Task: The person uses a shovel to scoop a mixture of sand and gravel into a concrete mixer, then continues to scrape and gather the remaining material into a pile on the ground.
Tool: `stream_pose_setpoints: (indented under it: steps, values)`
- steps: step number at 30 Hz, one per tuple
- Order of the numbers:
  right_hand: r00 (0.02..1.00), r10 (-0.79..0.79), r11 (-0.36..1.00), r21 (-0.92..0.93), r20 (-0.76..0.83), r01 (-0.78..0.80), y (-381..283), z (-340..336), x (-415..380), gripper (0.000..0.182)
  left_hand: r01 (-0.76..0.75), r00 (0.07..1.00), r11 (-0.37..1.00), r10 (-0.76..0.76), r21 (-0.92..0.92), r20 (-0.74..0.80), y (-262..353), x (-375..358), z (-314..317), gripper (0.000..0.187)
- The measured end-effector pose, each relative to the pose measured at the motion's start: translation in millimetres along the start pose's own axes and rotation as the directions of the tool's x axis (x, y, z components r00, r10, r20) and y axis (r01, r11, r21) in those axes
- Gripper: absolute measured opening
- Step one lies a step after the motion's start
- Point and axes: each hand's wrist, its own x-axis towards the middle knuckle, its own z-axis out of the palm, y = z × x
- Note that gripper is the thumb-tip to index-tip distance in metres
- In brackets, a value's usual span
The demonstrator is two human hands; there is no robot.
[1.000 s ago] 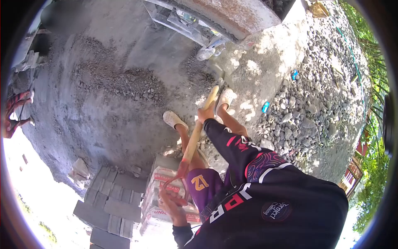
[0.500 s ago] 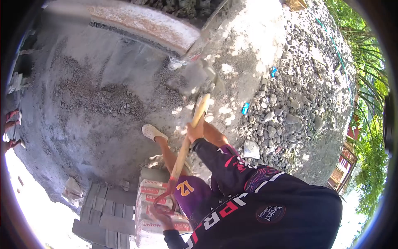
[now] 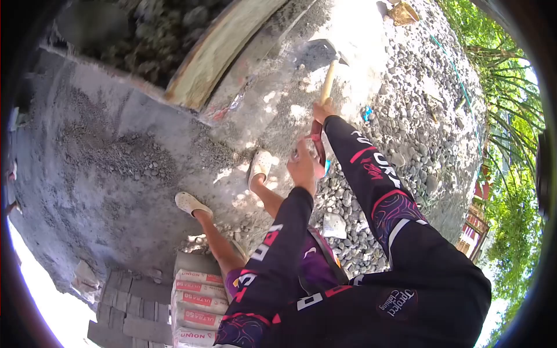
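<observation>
A shovel with a pale wooden shaft (image 3: 329, 81) reaches forward from my hands, its metal blade (image 3: 320, 49) low over the sunlit ground. My right hand (image 3: 325, 109) is closed around the lower shaft. Nearer to me, my left hand (image 3: 303, 167) wraps the red handle (image 3: 318, 152) at the shovel's end, partly hiding it. Whether the blade carries anything is hard to make out.
A wood-edged box (image 3: 223, 55) with dark gravelly material stands at upper left. Stones (image 3: 415, 116) spread along the right. Printed cement bags (image 3: 197, 298) and stacked grey blocks (image 3: 130, 307) lie at lower left. A brown container (image 3: 402, 13) sits far ahead.
Both hands have swung the shovel forward and to the right, away from beside the box. My left hand rose from over the cement bags to near my right hand.
</observation>
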Motion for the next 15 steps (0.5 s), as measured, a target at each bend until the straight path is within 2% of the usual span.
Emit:
stream_pose_setpoints:
  steps: [1,2,3,4,5,6,7,8,9,11,13,15]
  values:
    - [0.989,-0.133,0.985,-0.101,0.059,0.138,21.6,18.5,17.1,0.074,0.016,1.0,1.0,-0.016,-0.012,-0.021,2.7,-13.6,-17.3,0.043]
    - [0.993,-0.096,0.99,-0.092,0.071,0.103,16.5,25.1,5.3,0.077,-0.06,0.992,0.99,0.073,0.128,-0.101,19.5,-49.5,-32.4,0.044]
    - [0.995,-0.06,0.994,-0.084,0.084,0.067,11.0,31.7,-7.6,0.081,-0.06,0.996,0.993,0.067,0.098,-0.067,30.1,-80.4,-54.6,0.037]
    - [0.994,-0.009,0.997,-0.076,0.107,0.018,33.5,66.0,0.5,0.092,-0.068,0.986,0.981,0.094,0.18,-0.138,28.8,-96.7,-88.3,0.036]
    - [0.991,0.041,0.997,-0.07,0.13,-0.032,55.3,99.3,8.7,0.104,-0.089,0.986,0.974,0.115,0.206,-0.116,28.7,-122.1,-132.5,0.036]
    - [0.989,-0.013,0.997,-0.079,0.148,0.025,65.8,116.1,-18.8,0.107,-0.169,0.968,0.952,0.209,0.253,-0.141,29.4,-148.4,-170.0,0.036]
    - [0.987,-0.013,1.0,-0.017,0.159,0.016,105.7,167.4,-16.6,0.108,-0.191,0.935,0.975,0.215,0.112,-0.283,38.9,-184.8,-181.3,0.04]
    - [0.989,-0.03,0.993,0.115,0.145,0.013,114.5,184.0,-59.2,0.106,-0.128,0.803,0.981,0.189,0.145,-0.565,18.6,-203.6,-233.7,0.042]
    - [0.973,0.07,0.979,0.171,0.221,-0.109,120.4,198.3,-99.1,0.102,-0.039,0.831,0.993,0.092,0.107,-0.548,33.7,-241.7,-234.7,0.044]
    - [0.97,0.087,0.926,0.341,0.225,-0.163,124.0,213.4,-168.4,0.088,-0.101,0.726,0.977,0.201,0.187,-0.657,27.1,-273.6,-277.6,0.044]
    - [0.984,0.057,0.837,0.53,0.17,-0.14,120.3,213.2,-204.5,0.075,-0.154,0.678,0.956,0.286,0.249,-0.677,26.3,-286.4,-302.3,0.045]
    - [0.997,0.027,0.753,0.654,0.073,-0.068,110.7,203.7,-195.6,0.065,-0.201,0.709,0.934,0.346,0.294,-0.614,25.8,-269.5,-310.0,0.046]
